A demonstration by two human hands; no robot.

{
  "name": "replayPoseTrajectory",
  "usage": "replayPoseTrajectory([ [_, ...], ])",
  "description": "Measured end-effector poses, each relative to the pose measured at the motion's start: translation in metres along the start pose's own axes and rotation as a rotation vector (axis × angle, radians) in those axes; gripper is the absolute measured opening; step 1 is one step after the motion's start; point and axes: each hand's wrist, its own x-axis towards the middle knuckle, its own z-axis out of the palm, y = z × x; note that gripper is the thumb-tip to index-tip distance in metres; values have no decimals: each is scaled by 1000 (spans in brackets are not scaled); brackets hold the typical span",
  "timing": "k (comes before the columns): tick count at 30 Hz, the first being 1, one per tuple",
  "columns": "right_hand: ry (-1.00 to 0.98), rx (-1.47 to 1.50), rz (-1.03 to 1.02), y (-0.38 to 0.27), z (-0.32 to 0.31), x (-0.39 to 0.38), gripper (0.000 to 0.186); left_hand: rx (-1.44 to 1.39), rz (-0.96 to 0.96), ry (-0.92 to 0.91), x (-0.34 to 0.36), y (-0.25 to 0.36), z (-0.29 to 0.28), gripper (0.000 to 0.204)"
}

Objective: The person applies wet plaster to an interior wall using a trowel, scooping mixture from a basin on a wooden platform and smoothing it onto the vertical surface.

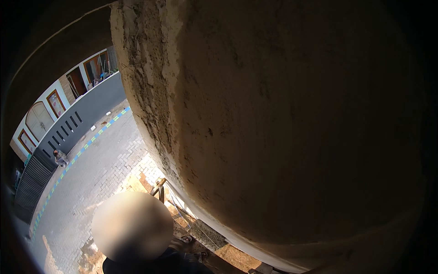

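Neither my left hand nor my right hand shows. A large curved concrete surface fills the right side in shadow, with rough, flaking plaster along its left edge. At the lower middle a person in dark clothing shows as shoulders and a blurred head. Beside them are feet in sandals; I cannot tell whose they are.
Wooden poles and planks lie below the concrete edge. A paved lane with a painted curb runs along a grey wall, where another person squats. Beyond stands a building with doors and windows.
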Motion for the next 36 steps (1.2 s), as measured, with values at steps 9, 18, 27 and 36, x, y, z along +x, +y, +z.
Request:
replayPoseTrajectory([
  [9,-87,-160,-112,-93,63,5,14,-338,-266,17,24,-10,-34,30],
  [18,-70,-268,-115,-95,69,-17,14,-473,-306,34,23,-32,-32,27],
  [27,-133,-516,-102,4,-45,-41,14,-683,-308,166,-43,-41,7,22],
  [36,-294,-813,-146,56,-161,-57,14,-762,-589,195,-175,-95,114,32],
])
